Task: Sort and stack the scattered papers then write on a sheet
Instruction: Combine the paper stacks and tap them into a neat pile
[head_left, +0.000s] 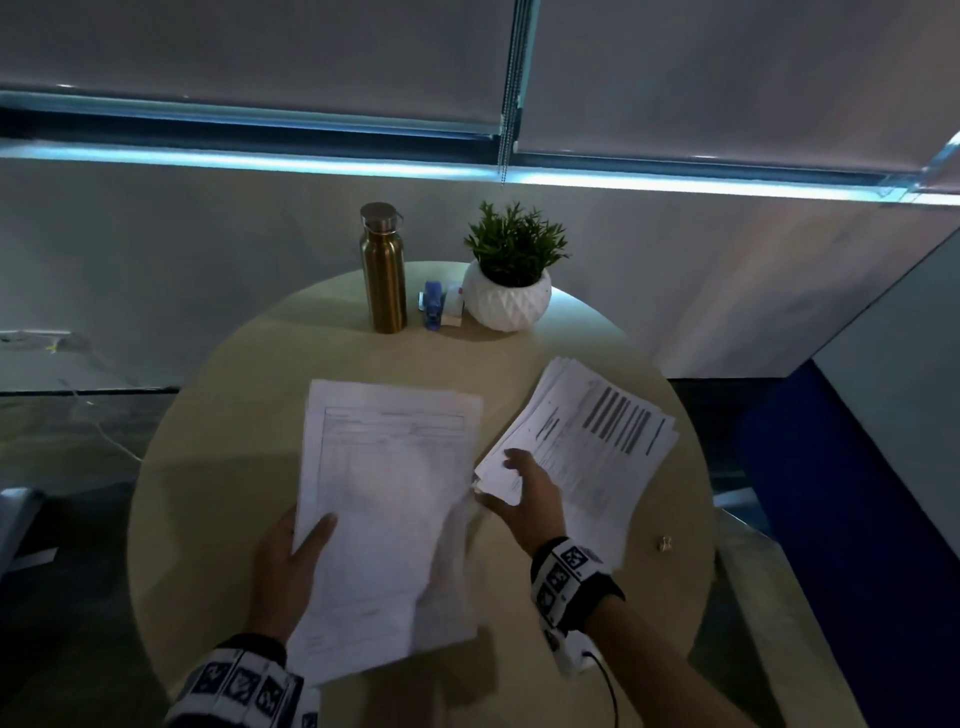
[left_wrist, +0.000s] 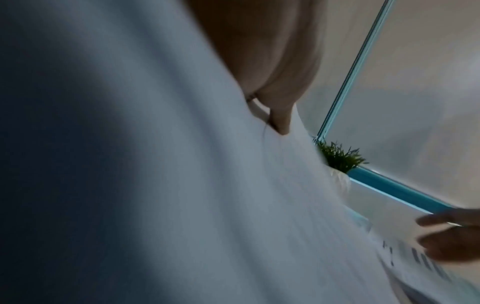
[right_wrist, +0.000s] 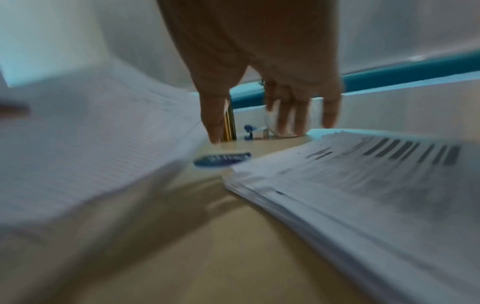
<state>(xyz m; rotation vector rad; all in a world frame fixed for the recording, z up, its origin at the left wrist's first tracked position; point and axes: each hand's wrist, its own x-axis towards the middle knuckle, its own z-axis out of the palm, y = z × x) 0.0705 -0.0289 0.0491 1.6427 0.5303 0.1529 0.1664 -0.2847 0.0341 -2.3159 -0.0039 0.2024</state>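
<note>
My left hand (head_left: 291, 561) grips a bundle of white printed papers (head_left: 384, 519) above the near middle of the round wooden table (head_left: 234, 415), thumb on top of the sheets. Close up, the thumb (left_wrist: 280, 102) presses onto the bundle (left_wrist: 182, 185). A second stack of papers (head_left: 587, 441), with dark bars printed on the top sheet, lies on the right of the table. My right hand (head_left: 506, 480) hovers open at that stack's near-left corner, fingers spread (right_wrist: 285, 115), holding nothing. The right wrist view shows the stack (right_wrist: 363, 185) at right and the held bundle (right_wrist: 91, 133) at left.
At the table's far side stand a gold metal bottle (head_left: 383, 270), a blue stapler (head_left: 434, 304) and a white potted plant (head_left: 511, 270). A small clip (head_left: 664, 544) lies near the right edge. A blue oblong object (right_wrist: 222, 159) lies on the table between the two paper lots.
</note>
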